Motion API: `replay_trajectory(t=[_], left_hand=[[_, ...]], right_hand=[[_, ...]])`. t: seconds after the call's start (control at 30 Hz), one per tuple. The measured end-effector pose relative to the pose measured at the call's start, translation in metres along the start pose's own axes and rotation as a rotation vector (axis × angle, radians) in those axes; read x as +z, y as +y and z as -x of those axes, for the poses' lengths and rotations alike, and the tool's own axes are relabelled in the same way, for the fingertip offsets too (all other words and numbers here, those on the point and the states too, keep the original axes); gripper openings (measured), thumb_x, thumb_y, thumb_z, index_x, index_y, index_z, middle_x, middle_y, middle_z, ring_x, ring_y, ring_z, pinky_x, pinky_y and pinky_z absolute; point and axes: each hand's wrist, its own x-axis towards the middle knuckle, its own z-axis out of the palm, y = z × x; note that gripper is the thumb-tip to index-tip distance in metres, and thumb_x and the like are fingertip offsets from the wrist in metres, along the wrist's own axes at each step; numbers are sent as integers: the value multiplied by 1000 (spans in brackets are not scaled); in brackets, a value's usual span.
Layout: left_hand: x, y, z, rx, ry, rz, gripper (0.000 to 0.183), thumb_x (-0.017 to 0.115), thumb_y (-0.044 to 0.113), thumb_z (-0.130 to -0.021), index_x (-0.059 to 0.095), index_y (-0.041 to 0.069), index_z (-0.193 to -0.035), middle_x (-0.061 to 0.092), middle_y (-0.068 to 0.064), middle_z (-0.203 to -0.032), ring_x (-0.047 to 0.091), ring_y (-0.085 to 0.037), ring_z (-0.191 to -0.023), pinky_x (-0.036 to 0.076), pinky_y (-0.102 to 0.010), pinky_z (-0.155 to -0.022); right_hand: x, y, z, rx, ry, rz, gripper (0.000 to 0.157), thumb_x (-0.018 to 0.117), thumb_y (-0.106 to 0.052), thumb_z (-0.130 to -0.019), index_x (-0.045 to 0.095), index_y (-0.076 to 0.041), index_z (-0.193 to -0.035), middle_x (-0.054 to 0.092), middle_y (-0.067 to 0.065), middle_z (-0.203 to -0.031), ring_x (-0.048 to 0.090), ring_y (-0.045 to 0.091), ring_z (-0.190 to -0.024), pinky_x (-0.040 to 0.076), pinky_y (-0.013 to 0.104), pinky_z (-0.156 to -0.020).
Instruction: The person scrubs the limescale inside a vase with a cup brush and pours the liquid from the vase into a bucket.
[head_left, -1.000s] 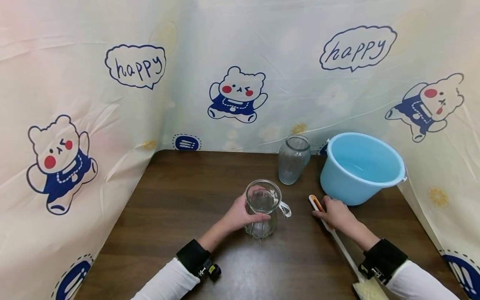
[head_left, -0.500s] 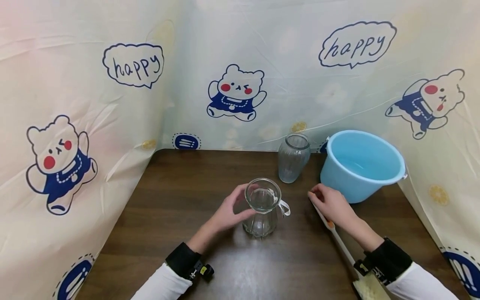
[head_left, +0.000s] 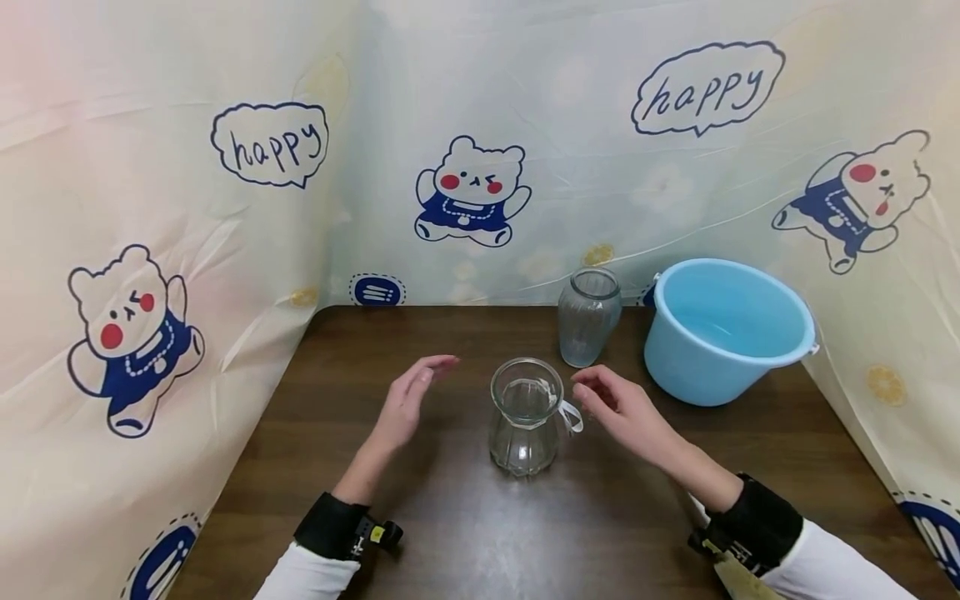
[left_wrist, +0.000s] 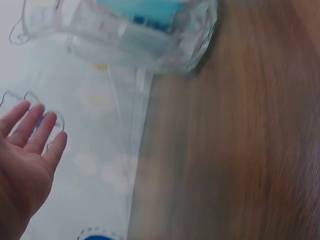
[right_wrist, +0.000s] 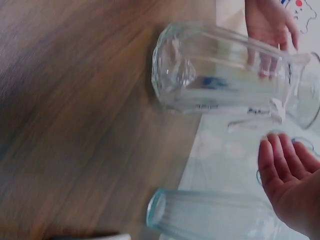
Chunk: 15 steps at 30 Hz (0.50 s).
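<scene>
A clear glass vase (head_left: 523, 442) with a white ribbon (head_left: 572, 416) round its neck stands upright mid-table. To its left, my left hand (head_left: 403, 408) hovers apart from it with fingers extended, holding nothing. My right hand (head_left: 626, 408) is on the other side, fingertips close to the ribbon and loosely bent, also holding nothing. The right wrist view has the vase (right_wrist: 225, 70) between both hands, with the right palm (right_wrist: 295, 185) facing it. A long-handled brush lies mostly under my right forearm; its pale bristle head (head_left: 742, 579) shows below the wrist.
A bluish ribbed glass vase (head_left: 588, 321) stands behind, near the table's back edge. The light blue bucket (head_left: 697, 375) is at the back right. A printed cloth (head_left: 585, 183) hangs round the back and sides of the brown wooden table (head_left: 337, 467).
My left hand has let go of the clear vase and drawn off to the left. My right hand has released the brush handle and moved left towards the vase's ribbon.
</scene>
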Motion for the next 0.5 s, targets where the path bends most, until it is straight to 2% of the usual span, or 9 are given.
replay_trajectory(t=[0.03,0.13,0.27,0.37,0.5], left_hand=[[-4,0,1,-30,24,-29,40,34,16,-114,62,-1,-137,65,-20,-137,60,-35,-130,46,-28,-110],[-15,1,2,-111,101,-173,35,43,22,-113,65,6,-137,67,-11,-136,62,-30,-127,49,-29,-106],[-27,0,1,-149,172,-400,35,53,28,-110,67,9,-135,68,-10,-133,64,-29,-120,53,-47,-99],[-34,-1,0,-141,170,-531,35,58,28,-107,68,7,-134,68,-13,-132,63,-31,-122,52,-53,-100],[-40,-2,0,-150,112,-661,37,59,28,-106,68,6,-134,67,-15,-133,61,-34,-126,50,-56,-103]], right_hand=[[2,-2,0,-15,12,-1,26,64,-23,-105,64,-9,-127,70,4,-103,66,21,-89,58,28,-75],[9,-6,-2,-41,27,-9,29,68,-22,-103,64,-10,-128,70,1,-108,67,16,-95,58,30,-82],[15,-9,-5,-69,14,-24,32,72,-23,-100,63,-10,-128,69,0,-110,66,14,-98,58,30,-85],[18,-9,-5,-95,20,-31,39,75,-23,-97,61,-9,-130,68,3,-112,66,15,-96,59,34,-84],[20,-9,-4,-104,32,-26,49,78,-26,-96,56,-8,-136,65,5,-118,64,16,-99,59,40,-85]])
